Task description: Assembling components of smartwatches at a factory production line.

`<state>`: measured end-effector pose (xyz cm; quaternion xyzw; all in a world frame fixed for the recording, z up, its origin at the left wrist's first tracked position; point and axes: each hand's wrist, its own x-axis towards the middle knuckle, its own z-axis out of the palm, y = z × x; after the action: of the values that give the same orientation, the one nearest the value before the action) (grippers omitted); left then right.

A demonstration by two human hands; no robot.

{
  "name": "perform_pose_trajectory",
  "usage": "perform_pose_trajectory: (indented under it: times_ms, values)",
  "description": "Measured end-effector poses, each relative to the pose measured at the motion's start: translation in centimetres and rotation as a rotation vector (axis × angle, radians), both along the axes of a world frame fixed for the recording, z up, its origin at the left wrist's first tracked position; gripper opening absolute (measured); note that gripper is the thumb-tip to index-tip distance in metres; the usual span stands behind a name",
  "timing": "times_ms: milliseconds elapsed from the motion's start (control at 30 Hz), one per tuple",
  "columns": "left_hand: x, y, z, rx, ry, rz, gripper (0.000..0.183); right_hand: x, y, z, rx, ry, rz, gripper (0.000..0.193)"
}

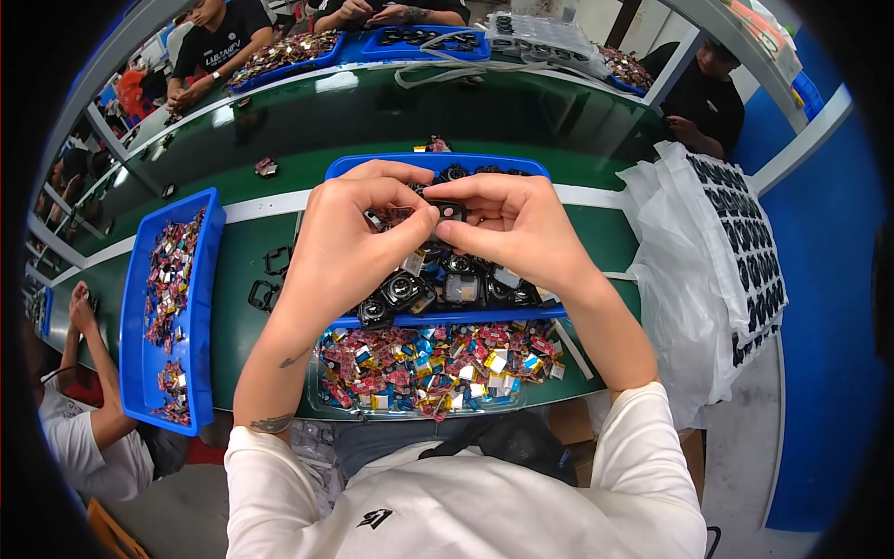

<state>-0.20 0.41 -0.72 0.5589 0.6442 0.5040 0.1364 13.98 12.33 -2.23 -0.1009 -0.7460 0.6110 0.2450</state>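
Observation:
Above the blue tray [438, 320], both my hands meet at a small black square watch housing [453, 209] with a pale pinkish spot on it. My right hand [526, 224] pinches it between thumb and fingers. The thumb and bent fingers of my left hand [349, 228] close at its left side, and part of the housing is hidden by fingertips. Under the hands, several black watch housings [461, 287] fill the blue tray. Nearer to me, a clear tray [321, 405] holds a heap of small red circuit boards with silver and yellow battery cells [438, 368].
A long blue bin [212, 233] with similar boards stands at the left. Loose black frames [264, 294] lie beside my left forearm. On the right, white plastic [675, 279] drapes by a stacked tray of black parts [745, 242]. Other people work at the green conveyor [372, 116] and at the left.

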Motion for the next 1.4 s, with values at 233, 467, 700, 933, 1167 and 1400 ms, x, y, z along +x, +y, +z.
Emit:
perform_pose_trajectory:
  times_ms: [233, 467, 700, 933, 1167, 1400]
  values:
    - [0.0, 0.0, -0.8, 0.073, -0.022, 0.015, 0.015, 0.2, -0.3, -0.5, 0.045, 0.014, -0.012, 0.029]
    - [0.9, 0.2, -0.5, 0.087, -0.013, 0.068, 0.014, -0.2, -0.3, -0.9, 0.137, 0.118, -0.105, 0.024]
    - [1.2, -0.1, -0.2, 0.248, -0.084, 0.091, 0.011, 0.2, 0.1, -0.1, -0.024, 0.168, -0.182, 0.016]
    - [1.3, -0.7, 0.3, 0.107, 0.041, 0.029, 0.009, 0.2, 0.3, -0.1, 0.002, 0.213, -0.200, 0.015]
    - [0.6, -0.2, -0.1, -0.037, -0.542, -0.180, 0.017, 0.5, -0.4, 0.2, 0.195, 0.241, -0.284, 0.016]
    - [1.0, 0.5, 0.0, 0.063, -0.573, -0.099, 0.026, 0.5, -0.4, 0.0, 0.051, 0.305, -0.187, 0.016]
